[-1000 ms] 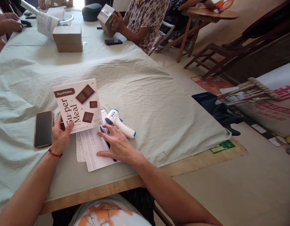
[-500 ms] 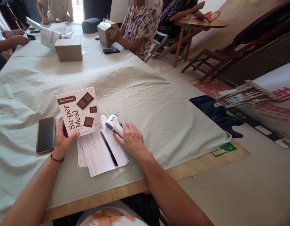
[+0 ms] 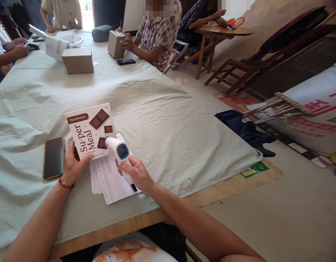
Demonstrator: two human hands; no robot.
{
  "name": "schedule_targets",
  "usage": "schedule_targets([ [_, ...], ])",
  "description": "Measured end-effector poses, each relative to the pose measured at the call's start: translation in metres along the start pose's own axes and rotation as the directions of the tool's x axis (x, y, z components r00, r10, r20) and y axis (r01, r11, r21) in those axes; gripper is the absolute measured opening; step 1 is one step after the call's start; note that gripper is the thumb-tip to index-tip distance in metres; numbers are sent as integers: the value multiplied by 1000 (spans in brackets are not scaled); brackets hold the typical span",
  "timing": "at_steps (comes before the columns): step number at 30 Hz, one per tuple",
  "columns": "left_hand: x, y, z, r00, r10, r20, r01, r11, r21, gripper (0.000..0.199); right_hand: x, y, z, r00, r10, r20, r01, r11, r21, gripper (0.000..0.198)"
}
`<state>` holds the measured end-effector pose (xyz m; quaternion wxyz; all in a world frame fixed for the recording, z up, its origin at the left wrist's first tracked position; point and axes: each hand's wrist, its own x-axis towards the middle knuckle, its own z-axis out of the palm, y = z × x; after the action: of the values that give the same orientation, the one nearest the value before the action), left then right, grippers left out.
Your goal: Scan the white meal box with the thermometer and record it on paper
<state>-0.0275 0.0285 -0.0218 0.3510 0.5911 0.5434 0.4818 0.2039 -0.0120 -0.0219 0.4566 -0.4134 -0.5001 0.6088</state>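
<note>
Right fingers are hugging the thermometer, left fingers holding the box near the counter's front edge; I'm wanting steady aim.

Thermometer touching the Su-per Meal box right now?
Cannot tell. In the head view, the thermometer's front end overlaps the lower right of the box, hiding any contact or gap.

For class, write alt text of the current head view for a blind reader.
A left hand holds a Su-per Meal box; the right hand points a white thermometer gun toward it. Papers and a phone lie on the cloth-covered table.
</note>
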Motion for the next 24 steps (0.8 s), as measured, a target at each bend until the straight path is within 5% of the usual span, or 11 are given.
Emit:
schedule_targets([
  [24, -2, 4, -2, 1000, -11, 15, 10, 998, 66, 79, -2, 6, 17, 992, -24, 120, 26, 1000, -15, 45],
])
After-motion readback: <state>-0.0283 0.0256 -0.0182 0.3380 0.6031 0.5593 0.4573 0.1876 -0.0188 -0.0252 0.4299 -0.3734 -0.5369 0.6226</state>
